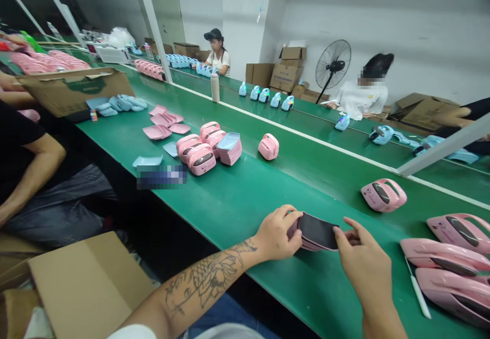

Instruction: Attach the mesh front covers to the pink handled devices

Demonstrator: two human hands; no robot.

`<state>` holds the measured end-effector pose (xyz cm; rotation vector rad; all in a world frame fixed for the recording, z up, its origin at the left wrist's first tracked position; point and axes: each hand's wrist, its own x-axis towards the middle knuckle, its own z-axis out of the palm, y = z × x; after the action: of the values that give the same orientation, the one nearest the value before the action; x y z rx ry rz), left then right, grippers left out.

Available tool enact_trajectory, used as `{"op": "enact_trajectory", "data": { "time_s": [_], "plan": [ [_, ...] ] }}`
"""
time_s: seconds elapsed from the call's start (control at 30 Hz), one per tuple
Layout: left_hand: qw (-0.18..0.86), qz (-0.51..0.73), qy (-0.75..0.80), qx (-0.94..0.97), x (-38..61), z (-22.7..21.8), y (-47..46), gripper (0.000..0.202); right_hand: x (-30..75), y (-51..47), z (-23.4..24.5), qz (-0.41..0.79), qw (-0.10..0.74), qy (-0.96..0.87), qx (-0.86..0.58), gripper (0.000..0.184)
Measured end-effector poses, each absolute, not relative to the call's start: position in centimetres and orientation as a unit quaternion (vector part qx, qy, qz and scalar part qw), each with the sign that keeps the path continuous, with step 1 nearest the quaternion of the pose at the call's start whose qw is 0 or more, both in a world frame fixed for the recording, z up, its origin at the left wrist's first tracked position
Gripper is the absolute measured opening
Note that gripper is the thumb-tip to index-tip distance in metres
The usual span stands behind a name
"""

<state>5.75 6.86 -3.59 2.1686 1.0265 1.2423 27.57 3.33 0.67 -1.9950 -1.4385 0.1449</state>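
Both my hands hold one pink plastic casing (317, 233) with a dark glossy front panel, resting on the green table (245, 196) near its front edge. My left hand (276, 233) is curled round the casing's left end. My right hand (360, 257) pinches its right end with thumb and fingers. More pink casings (447, 257) lie to the right, and another pink casing (383, 194) sits just beyond my hands.
A white stick tool (417, 290) lies by the right casings. A cluster of pink units (204, 147) and pink lids (163, 122) lies mid-table; blue units (268, 95) line the far belt. Cardboard boxes (76, 90) stand left. A person's arm (30, 170) rests at left; other workers sit opposite by a fan (332, 66).
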Motion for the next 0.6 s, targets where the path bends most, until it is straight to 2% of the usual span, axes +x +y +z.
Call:
{"op": "enact_trajectory", "data": {
  "time_s": [0.23, 0.47, 0.6],
  "plan": [
    [0.216, 0.438, 0.369, 0.791, 5.7, -4.1, 7.0, 0.046, 27.0, 2.7, 1.5, -0.089, 0.361, -0.646, -0.666, 0.033],
    [0.211, 0.481, 0.363, 0.769, 5.8, -4.2, 7.0, 0.043, 26.0, 2.8, 2.4, -0.029, 0.447, -0.54, -0.713, 0.037],
    [0.244, 0.517, 0.353, 0.74, 6.0, -3.8, 6.9, 0.037, 26.6, 3.0, 1.9, -0.046, 0.434, -0.564, -0.701, 0.033]
  ]
}}
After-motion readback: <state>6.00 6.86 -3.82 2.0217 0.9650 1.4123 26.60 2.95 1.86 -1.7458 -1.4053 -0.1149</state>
